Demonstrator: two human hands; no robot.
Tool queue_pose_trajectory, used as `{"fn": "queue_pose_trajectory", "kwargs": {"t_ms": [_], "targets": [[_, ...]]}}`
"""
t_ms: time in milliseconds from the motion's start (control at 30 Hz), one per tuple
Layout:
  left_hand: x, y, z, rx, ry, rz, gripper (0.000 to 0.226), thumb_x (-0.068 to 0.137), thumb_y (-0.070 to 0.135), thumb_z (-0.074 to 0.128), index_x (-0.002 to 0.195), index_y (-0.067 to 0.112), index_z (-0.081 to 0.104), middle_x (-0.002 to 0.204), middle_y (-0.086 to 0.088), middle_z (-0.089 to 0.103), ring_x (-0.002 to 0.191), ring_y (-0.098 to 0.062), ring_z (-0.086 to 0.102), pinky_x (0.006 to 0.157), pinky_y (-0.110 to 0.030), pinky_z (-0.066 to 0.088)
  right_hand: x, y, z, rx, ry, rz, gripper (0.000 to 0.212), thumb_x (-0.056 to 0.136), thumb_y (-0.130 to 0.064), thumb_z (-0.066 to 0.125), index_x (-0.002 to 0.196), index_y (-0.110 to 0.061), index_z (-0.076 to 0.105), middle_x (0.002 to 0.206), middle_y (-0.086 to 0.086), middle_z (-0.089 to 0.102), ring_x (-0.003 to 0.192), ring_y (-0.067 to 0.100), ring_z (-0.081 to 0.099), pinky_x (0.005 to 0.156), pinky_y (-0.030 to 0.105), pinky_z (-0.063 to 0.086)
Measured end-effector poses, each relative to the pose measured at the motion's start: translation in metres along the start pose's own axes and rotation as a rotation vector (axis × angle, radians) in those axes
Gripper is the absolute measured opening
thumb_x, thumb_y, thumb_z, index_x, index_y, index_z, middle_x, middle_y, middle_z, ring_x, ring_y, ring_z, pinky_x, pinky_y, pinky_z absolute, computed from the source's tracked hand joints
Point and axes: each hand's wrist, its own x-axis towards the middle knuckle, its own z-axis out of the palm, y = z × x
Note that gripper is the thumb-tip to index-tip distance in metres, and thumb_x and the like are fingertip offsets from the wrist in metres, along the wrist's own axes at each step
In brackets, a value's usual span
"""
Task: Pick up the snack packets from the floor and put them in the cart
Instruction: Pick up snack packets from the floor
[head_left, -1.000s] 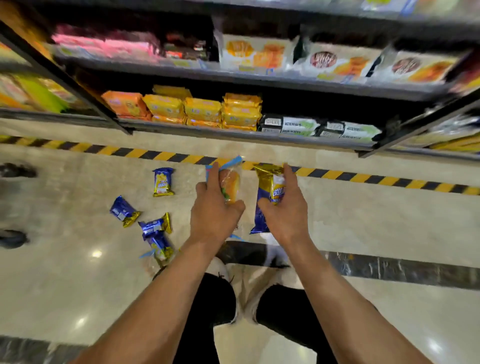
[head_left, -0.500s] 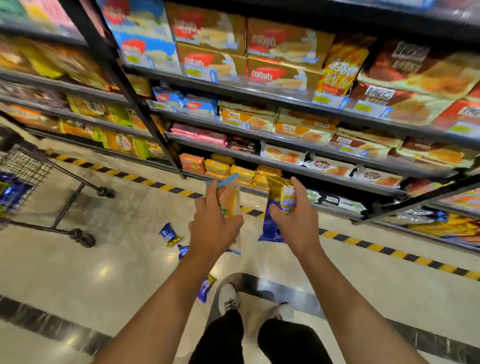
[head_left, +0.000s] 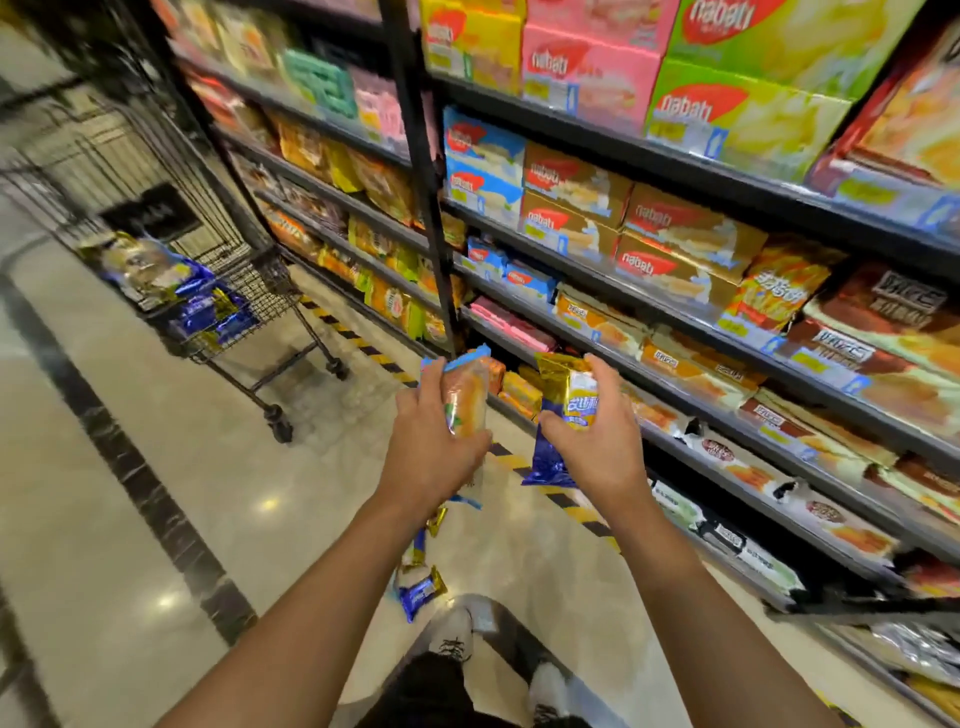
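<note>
My left hand (head_left: 431, 441) grips a clear orange snack packet with a blue top edge (head_left: 467, 395), held upright. My right hand (head_left: 597, 441) grips a blue and gold snack packet (head_left: 563, 415) beside it. Both hands are at mid-frame, above the floor. The black wire cart (head_left: 249, 291) stands at the left, well ahead of my hands, with several blue and gold packets (head_left: 197, 306) inside. On the floor below my left forearm lie a blue packet (head_left: 420, 592) and a partly hidden one (head_left: 423, 540).
Store shelves (head_left: 675, 322) packed with boxed and bagged snacks run along the right. A black upright post (head_left: 426, 182) stands just behind my hands. Yellow-black tape (head_left: 363, 348) marks the shelf foot. My white shoes (head_left: 457, 634) stand on the glossy floor.
The view has risen and swung left while I stand up. The cart has come further into view, nearer the middle. Both hands keep the same packets.
</note>
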Motion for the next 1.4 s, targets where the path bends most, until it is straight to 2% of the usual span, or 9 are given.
{"fn": "queue_pose_trajectory", "kwargs": {"t_ms": [167, 400, 500, 633, 833, 1067, 1167, 1300, 1400], "targets": [[-0.031, 0.003, -0.013, -0.032, 0.178, -0.063, 0.098, 0.072, 0.033, 0.077, 0.153, 0.031, 0.022, 0.134, -0.001, 0.041, 0.117, -0.017, 0.048, 0.087, -0.024, 0.038, -0.009, -0.025, -0.001, -0.049, -0.161, -0.129, 0.076, 0.082, -0.03, 0.073, 0.144, -0.042, 0.031, 0.119, -0.002, 0.044, 0.09, 0.003, 0.054, 0.067, 0.016, 0.042], [-0.081, -0.007, -0.054, -0.058, 0.422, -0.171, 0.097, 0.074, 0.031, 0.079, 0.153, 0.031, 0.024, 0.126, 0.0, 0.042, 0.106, -0.013, 0.048, 0.086, -0.022, 0.036, -0.034, -0.058, 0.041, -0.048, -0.317, -0.268, 0.079, 0.071, -0.037, 0.069, 0.143, -0.038, 0.036, 0.121, 0.001, 0.049, 0.102, 0.019, 0.051, 0.08, 0.032, 0.044], [-0.098, -0.014, -0.077, -0.083, 0.51, -0.197, 0.094, 0.073, 0.028, 0.079, 0.149, 0.037, 0.026, 0.122, 0.002, 0.041, 0.094, -0.006, 0.044, 0.08, -0.019, 0.037, -0.05, -0.078, 0.062, -0.058, -0.388, -0.28, 0.075, 0.078, -0.028, 0.071, 0.144, -0.035, 0.036, 0.117, 0.001, 0.046, 0.096, 0.015, 0.048, 0.07, 0.014, 0.037], [-0.11, -0.036, -0.11, -0.07, 0.577, -0.267, 0.095, 0.074, 0.032, 0.078, 0.15, 0.039, 0.02, 0.118, 0.005, 0.035, 0.098, -0.015, 0.051, 0.085, -0.027, 0.044, -0.065, -0.105, 0.09, -0.106, -0.436, -0.355, 0.072, 0.081, -0.022, 0.071, 0.145, -0.03, 0.037, 0.117, -0.003, 0.041, 0.082, 0.003, 0.042, 0.063, -0.007, 0.027], [-0.13, -0.088, -0.153, -0.091, 0.659, -0.355, 0.094, 0.074, 0.03, 0.078, 0.149, 0.04, 0.022, 0.119, 0.006, 0.035, 0.092, -0.012, 0.047, 0.078, -0.027, 0.039, -0.09, -0.133, 0.151, -0.15, -0.504, -0.403, 0.074, 0.081, -0.027, 0.072, 0.144, -0.034, 0.034, 0.118, 0.002, 0.044, 0.084, 0.005, 0.05, 0.058, 0.009, 0.034], [-0.162, -0.167, -0.215, -0.093, 0.67, -0.415, 0.099, 0.073, 0.032, 0.081, 0.148, 0.043, 0.017, 0.116, 0.007, 0.032, 0.091, -0.014, 0.05, 0.08, -0.036, 0.055, -0.144, -0.159, 0.243, -0.184, -0.557, -0.439, 0.076, 0.081, -0.028, 0.073, 0.144, -0.037, 0.032, 0.127, -0.002, 0.045, 0.092, 0.005, 0.051, 0.06, 0.011, 0.037], [-0.177, -0.206, -0.244, -0.101, 0.68, -0.447, 0.1, 0.071, 0.035, 0.08, 0.146, 0.046, 0.016, 0.113, 0.006, 0.034, 0.1, -0.018, 0.053, 0.085, -0.043, 0.056, -0.173, -0.172, 0.281, -0.202, -0.566, -0.426, 0.077, 0.083, -0.026, 0.072, 0.147, -0.037, 0.03, 0.125, -0.002, 0.042, 0.086, -0.005, 0.047, 0.059, 0.008, 0.035], [-0.198, -0.257, -0.279, -0.124, 0.697, -0.469, 0.1, 0.073, 0.033, 0.079, 0.149, 0.044, 0.015, 0.123, 0.003, 0.038, 0.106, -0.018, 0.054, 0.086, -0.036, 0.055, -0.208, -0.179, 0.33, -0.2, -0.599, -0.473, 0.077, 0.081, -0.021, 0.071, 0.148, -0.03, 0.033, 0.131, 0.0, 0.046, 0.09, -0.032, 0.035, 0.065, -0.005, 0.034], [-0.218, -0.288, -0.301, -0.127, 0.705, -0.499, 0.101, 0.072, 0.034, 0.079, 0.149, 0.044, 0.014, 0.126, 0.001, 0.038, 0.107, -0.019, 0.055, 0.087, -0.035, 0.055, -0.232, -0.186, 0.359, -0.238, -0.62, -0.475, 0.075, 0.083, -0.021, 0.072, 0.147, -0.029, 0.034, 0.13, 0.0, 0.046, 0.088, -0.02, 0.043, 0.065, -0.006, 0.032]]}}
